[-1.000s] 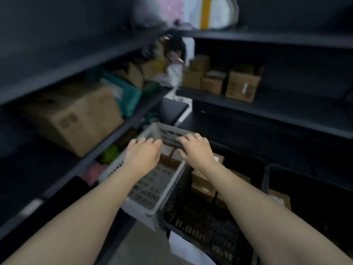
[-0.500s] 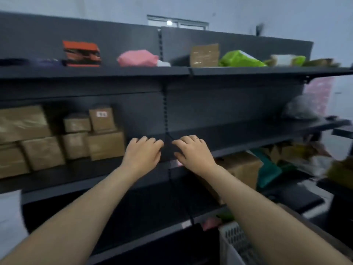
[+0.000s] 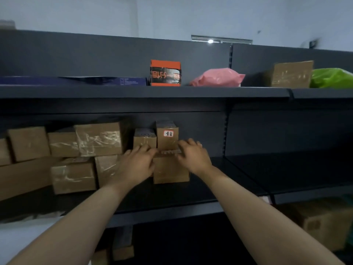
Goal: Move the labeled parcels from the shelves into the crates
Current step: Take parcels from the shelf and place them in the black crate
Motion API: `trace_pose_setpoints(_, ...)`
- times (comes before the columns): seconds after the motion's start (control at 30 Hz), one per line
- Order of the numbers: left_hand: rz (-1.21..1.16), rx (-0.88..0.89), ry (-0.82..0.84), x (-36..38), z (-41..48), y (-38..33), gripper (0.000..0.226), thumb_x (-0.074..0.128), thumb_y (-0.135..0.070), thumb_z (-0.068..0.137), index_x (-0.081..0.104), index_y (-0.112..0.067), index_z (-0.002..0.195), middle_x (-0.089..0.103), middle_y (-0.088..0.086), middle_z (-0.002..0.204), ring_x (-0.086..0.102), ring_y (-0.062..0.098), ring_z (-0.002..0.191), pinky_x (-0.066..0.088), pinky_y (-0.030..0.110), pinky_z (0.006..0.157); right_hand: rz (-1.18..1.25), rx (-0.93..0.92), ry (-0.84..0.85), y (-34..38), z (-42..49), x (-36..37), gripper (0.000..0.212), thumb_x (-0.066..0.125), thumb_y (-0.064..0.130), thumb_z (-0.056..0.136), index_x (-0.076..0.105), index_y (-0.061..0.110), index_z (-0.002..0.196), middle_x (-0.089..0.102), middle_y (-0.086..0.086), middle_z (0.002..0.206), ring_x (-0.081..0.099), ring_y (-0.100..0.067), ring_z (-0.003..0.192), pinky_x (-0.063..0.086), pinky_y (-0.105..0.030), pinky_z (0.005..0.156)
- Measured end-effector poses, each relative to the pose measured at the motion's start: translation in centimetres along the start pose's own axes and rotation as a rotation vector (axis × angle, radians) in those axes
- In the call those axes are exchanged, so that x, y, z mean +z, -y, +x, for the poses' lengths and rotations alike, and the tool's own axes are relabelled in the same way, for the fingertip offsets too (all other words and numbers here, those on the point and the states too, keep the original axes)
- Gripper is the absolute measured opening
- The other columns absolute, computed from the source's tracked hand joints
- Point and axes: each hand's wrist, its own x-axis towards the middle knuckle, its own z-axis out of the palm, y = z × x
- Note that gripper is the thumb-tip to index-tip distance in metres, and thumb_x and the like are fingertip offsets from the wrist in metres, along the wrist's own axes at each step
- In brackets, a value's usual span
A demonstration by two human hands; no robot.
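A small brown parcel with a white handwritten label (image 3: 167, 136) stands on a lower brown box (image 3: 170, 170) on the middle shelf (image 3: 248, 170). An unlabeled small box (image 3: 144, 138) stands just left of it. My left hand (image 3: 136, 163) reaches to the left side of the stack, fingers extended and blurred, near the base of the small boxes. My right hand (image 3: 193, 154) reaches to the right side, fingers spread at the foot of the labeled parcel. Neither hand plainly grips anything. No crate is in view.
Several taped brown boxes (image 3: 98, 138) fill the middle shelf's left part. On the top shelf sit an orange-black box (image 3: 165, 73), a pink bag (image 3: 217, 77), a brown box (image 3: 291, 74) and a green bag (image 3: 331, 78). A large box (image 3: 322, 224) sits lower right.
The view has swung from the crates to the shelves and on to the left. Both empty hands have reached forward to the stacked boxes with the labeled parcel.
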Motion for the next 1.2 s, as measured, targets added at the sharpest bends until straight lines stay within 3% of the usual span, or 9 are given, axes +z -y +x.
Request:
trace_pose_setpoints(0.2,-0.125,-0.123,0.024,2.8,3.9,2.2,0.049,0.05,-0.031,0.092,0.038,-0.024,0.139,0.04,0.003,0.139,0.039,0.024,0.124,0.04,0.038,0.098,0.215,0.144,-0.017,-0.7,6.5,2.9,0.049,0.054,0.036,0.094,0.041,0.021,0.139,0.043,-0.012,0.134,0.043,-0.034,0.123,0.045,-0.047,0.098)
trace_pose_setpoints(0.43,0.026,-0.165,-0.095,4.3,8.2,2.7,0.065,0.05,-0.037,0.089,0.022,-0.027,0.147,0.03,0.007,0.144,0.026,0.026,0.133,0.028,0.037,0.104,0.353,0.153,-0.114,-1.5,11.5,5.2,0.071,0.061,0.044,0.09,0.026,0.031,0.149,0.017,-0.014,0.152,0.032,-0.04,0.133,0.04,-0.045,0.102)
trace_pose_setpoints(0.63,0.082,-0.225,-0.153,5.1,10.5,2.2,0.07,0.049,-0.033,0.088,0.016,-0.023,0.149,0.043,0.002,0.143,0.034,0.021,0.132,0.022,0.038,0.102,0.49,0.093,-0.048,-2.4,13.7,6.2,0.045,0.061,0.036,0.089,0.053,0.027,0.132,0.039,-0.006,0.132,0.05,-0.029,0.116,0.047,-0.043,0.096)
trace_pose_setpoints(0.83,-0.306,-0.333,-0.154,5.9,10.6,3.3,0.088,0.062,-0.024,0.083,0.007,-0.021,0.151,0.036,0.009,0.146,0.029,0.026,0.135,0.018,0.042,0.111,0.862,0.131,-0.132,-2.9,14.8,6.4,0.021,0.055,0.025,0.095,0.068,0.017,0.11,0.046,-0.003,0.115,0.053,-0.023,0.112,0.042,-0.038,0.103)
trace_pose_setpoints(0.9,-0.347,-0.366,-0.194,6.1,10.5,3.9,0.093,0.067,-0.021,0.08,0.006,-0.02,0.151,0.028,0.012,0.148,0.025,0.03,0.136,0.022,0.043,0.111,0.948,0.221,-0.116,-2.6,15.2,6.8,0.035,0.064,0.042,0.083,0.063,0.023,0.113,0.048,-0.005,0.119,0.055,-0.023,0.111,0.044,-0.041,0.103)
trace_pose_setpoints(0.97,-0.419,-0.41,-0.217,6.2,10.3,4.2,0.096,0.069,-0.02,0.079,0.006,-0.019,0.151,0.021,0.014,0.15,0.022,0.033,0.137,0.023,0.041,0.111,1.111,0.397,-0.046,-2.3,15.6,7.4,0.076,0.066,0.06,0.056,0.05,0.031,0.124,0.055,-0.009,0.124,0.059,-0.027,0.109,0.05,-0.046,0.096)
trace_pose_setpoints(1.0,-0.476,-0.441,-0.202,6.3,10.2,4.2,0.097,0.07,-0.021,0.079,0.005,-0.018,0.151,0.018,0.016,0.15,0.021,0.034,0.137,0.024,0.04,0.111,1.194,0.493,0.007,-2.2,15.7,7.5,0.086,0.067,0.062,0.049,0.046,0.031,0.127,0.06,-0.011,0.122,0.062,-0.029,0.105,0.053,-0.046,0.091)
trace_pose_setpoints(1.1,-0.737,-0.56,-0.128,6.9,10.1,4.1,0.101,0.077,-0.022,0.075,0.009,-0.018,0.15,0.021,0.019,0.147,0.031,0.035,0.132,0.03,0.035,0.107,1.362,0.633,0.204,-2.2,15.6,7.1,0.09,0.074,0.057,0.05,0.052,0.019,0.128,0.072,-0.011,0.104,0.07,-0.026,0.088,0.057,-0.036,0.069)
trace_pose_setpoints(1.2,-0.91,-0.605,-0.169,7.4,10.1,4.7,0.09,0.079,-0.026,0.072,0.027,-0.018,0.145,0.039,0.016,0.139,0.046,0.032,0.123,0.039,0.037,0.104,1.376,0.596,0.216,-2.3,15.0,6.9,0.075,0.076,0.052,0.062,0.057,0.018,0.126,0.073,-0.01,0.101,0.07,-0.027,0.092,0.057,-0.039,0.076)
